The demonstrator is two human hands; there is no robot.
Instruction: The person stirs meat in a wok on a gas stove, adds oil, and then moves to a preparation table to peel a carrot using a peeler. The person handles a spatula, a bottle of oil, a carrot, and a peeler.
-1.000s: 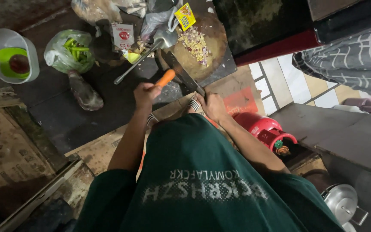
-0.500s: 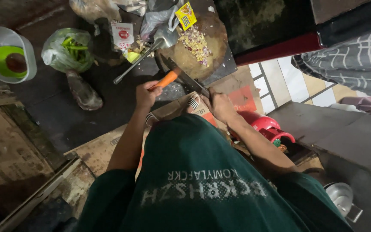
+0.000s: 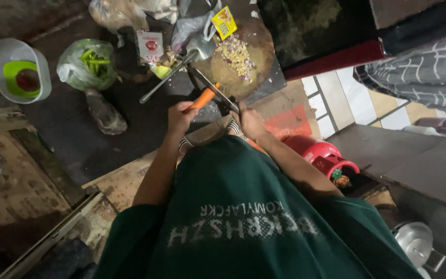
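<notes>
Orange carrot [image 3: 202, 98], stiff and likely slippery, sits just beside the round chopping board [image 3: 264, 57]. Your left hand [image 3: 180, 118] fingers pinch its near end; right hand [image 3: 250, 122] fingers wrap the knife [image 3: 213, 89]. Grip near the thick end.

free: dark mat [image 3: 78, 139] left of hands | blocked: ladle [image 3: 174, 72], chopping board [image 3: 249, 67] ahead

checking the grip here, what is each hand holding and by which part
The left hand holds a carrot by its lower end. The right hand holds a knife by the handle, its blade lying against the carrot.
</notes>
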